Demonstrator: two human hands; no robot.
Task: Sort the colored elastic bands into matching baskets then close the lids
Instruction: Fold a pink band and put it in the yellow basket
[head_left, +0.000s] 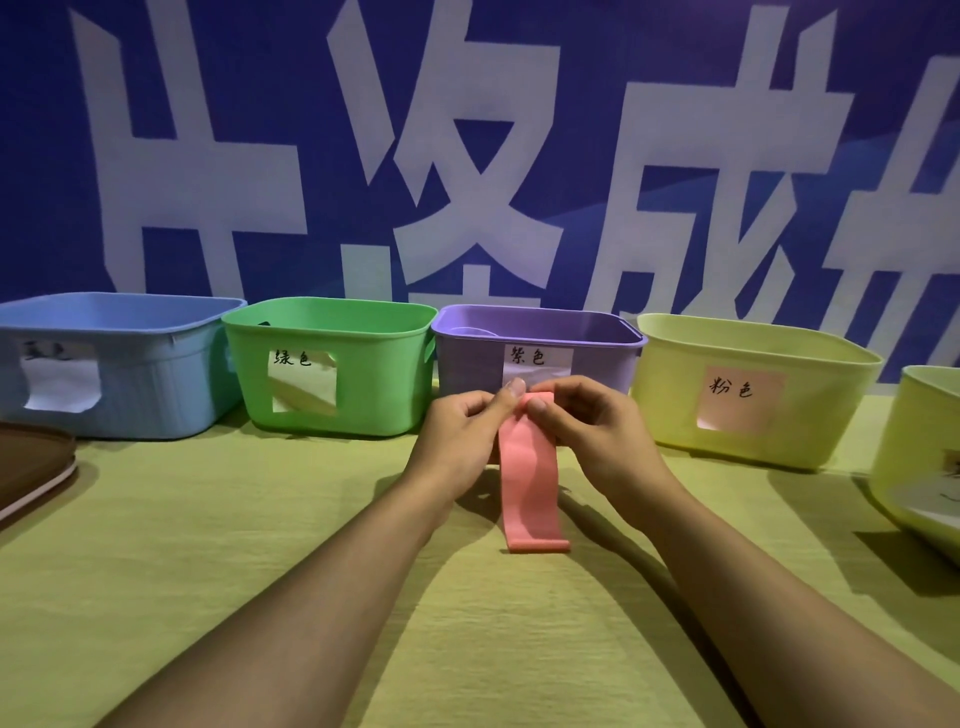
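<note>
Both forearms reach in; left hand (462, 431) and right hand (592, 431) pinch pink band (530, 483) top. Risk: dropping it into purple basket (467, 358), not pink-labelled basket (670, 395).

pink band (530, 483) | hanging flat, lengthwise | before purple basket (467, 358)

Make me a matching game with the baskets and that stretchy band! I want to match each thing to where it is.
Things:
1. blue basket
2. green basket
3. pink band
4. basket with the pink label

Places:
A. held up by both hands, its lower end at the cloth
B. farthest left in the row
C. just right of the purple basket
D. between the blue and purple baskets

Pairs: 1-B, 2-D, 3-A, 4-C
</note>
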